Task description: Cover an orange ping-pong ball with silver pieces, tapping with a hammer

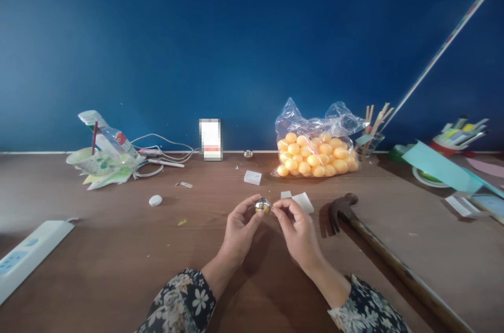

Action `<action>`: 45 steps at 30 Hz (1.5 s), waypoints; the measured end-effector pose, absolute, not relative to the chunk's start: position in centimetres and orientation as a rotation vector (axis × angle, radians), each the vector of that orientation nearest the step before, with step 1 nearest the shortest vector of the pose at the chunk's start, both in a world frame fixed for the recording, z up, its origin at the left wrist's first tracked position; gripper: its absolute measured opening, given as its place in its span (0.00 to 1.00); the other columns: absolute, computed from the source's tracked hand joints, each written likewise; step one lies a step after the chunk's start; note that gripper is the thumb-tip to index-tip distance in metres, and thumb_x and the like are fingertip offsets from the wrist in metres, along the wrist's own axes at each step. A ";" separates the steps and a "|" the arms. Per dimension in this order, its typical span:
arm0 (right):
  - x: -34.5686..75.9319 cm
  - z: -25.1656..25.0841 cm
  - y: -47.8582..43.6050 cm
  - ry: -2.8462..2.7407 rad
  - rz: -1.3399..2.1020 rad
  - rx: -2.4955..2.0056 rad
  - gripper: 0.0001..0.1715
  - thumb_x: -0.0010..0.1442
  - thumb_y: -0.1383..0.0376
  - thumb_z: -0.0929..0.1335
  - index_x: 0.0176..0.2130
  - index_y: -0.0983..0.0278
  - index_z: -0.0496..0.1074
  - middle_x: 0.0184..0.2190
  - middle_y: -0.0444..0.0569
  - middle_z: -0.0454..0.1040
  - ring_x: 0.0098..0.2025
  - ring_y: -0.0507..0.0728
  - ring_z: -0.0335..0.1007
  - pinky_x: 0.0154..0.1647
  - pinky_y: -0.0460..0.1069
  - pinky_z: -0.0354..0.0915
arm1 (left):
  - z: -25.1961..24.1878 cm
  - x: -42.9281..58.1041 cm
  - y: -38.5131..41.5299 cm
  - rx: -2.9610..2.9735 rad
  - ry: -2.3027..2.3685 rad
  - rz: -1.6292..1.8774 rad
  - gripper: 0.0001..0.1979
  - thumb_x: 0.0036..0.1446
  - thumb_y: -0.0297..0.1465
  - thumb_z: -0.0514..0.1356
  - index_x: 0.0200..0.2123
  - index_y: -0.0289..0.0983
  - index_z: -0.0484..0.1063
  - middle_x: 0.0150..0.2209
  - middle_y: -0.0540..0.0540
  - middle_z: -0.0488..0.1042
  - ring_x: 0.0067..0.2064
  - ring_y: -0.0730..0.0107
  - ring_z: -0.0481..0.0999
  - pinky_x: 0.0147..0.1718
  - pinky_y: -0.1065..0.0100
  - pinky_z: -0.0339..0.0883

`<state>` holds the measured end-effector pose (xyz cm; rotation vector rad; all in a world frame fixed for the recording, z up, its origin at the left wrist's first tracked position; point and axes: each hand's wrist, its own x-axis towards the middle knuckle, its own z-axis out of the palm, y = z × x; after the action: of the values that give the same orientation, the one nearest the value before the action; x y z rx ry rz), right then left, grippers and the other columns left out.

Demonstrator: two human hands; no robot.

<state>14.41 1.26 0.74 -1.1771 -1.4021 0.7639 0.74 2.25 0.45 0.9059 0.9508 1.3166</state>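
Between thumb and fingers, my left hand [241, 225] holds a small shiny metallic ball [262, 206] above the brown table. My right hand [296, 225] is pinched closed at the ball's right side; whatever its fingertips grip is too small to make out. Just behind my right hand lie white paper pieces [303, 202]. A small white box [252, 177] sits farther back, and a second shiny metallic object [248, 154] rests near the wall.
A hammer [386, 249] lies right of my right hand. Behind stands a clear bag of yellow balls [311, 157]. A power strip [33, 249], white round piece [155, 200] and cluttered bowl [81, 156] are left. Pens [464, 131] and blue paper [441, 165] are right.
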 end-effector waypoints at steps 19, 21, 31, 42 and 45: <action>14.2 -0.1 1.9 -0.902 1.308 -1.019 0.15 0.45 0.55 0.75 0.25 0.63 0.74 0.46 0.51 0.72 0.48 0.60 0.67 0.52 0.55 0.61 | -0.1 0.6 2.3 1.051 0.954 1.303 0.19 0.48 0.31 0.66 0.46 0.35 0.74 0.46 0.41 0.78 0.48 0.62 0.76 0.50 0.63 0.67; 14.1 0.1 1.8 -0.900 1.370 -0.964 0.14 0.46 0.56 0.75 0.25 0.63 0.74 0.45 0.50 0.73 0.47 0.60 0.68 0.51 0.55 0.62 | 0.0 0.6 2.2 1.051 0.954 1.307 0.19 0.48 0.30 0.66 0.46 0.35 0.74 0.46 0.41 0.78 0.48 0.62 0.76 0.50 0.63 0.67; 14.2 0.0 1.8 -0.924 1.396 -0.936 0.12 0.49 0.57 0.74 0.27 0.63 0.75 0.44 0.50 0.74 0.45 0.58 0.69 0.51 0.54 0.63 | 0.4 0.8 2.2 1.055 0.968 1.323 0.18 0.47 0.31 0.66 0.44 0.35 0.75 0.44 0.41 0.78 0.46 0.62 0.77 0.49 0.64 0.68; 14.3 0.1 1.7 -0.952 1.403 -0.935 0.11 0.50 0.58 0.73 0.26 0.63 0.74 0.45 0.49 0.74 0.46 0.57 0.69 0.51 0.53 0.63 | 0.4 0.8 2.1 1.022 0.965 1.321 0.18 0.46 0.30 0.67 0.43 0.35 0.74 0.45 0.41 0.78 0.47 0.61 0.77 0.50 0.62 0.68; 14.3 0.1 1.7 -0.956 1.397 -0.943 0.12 0.50 0.57 0.73 0.26 0.63 0.74 0.45 0.49 0.74 0.46 0.58 0.69 0.50 0.53 0.64 | 0.5 0.8 2.1 1.025 0.960 1.320 0.18 0.46 0.30 0.67 0.43 0.35 0.74 0.44 0.41 0.78 0.47 0.61 0.77 0.50 0.62 0.68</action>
<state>14.25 1.74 0.14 -0.9433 -0.9562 1.3967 0.83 2.06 0.52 1.0254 0.9595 1.3197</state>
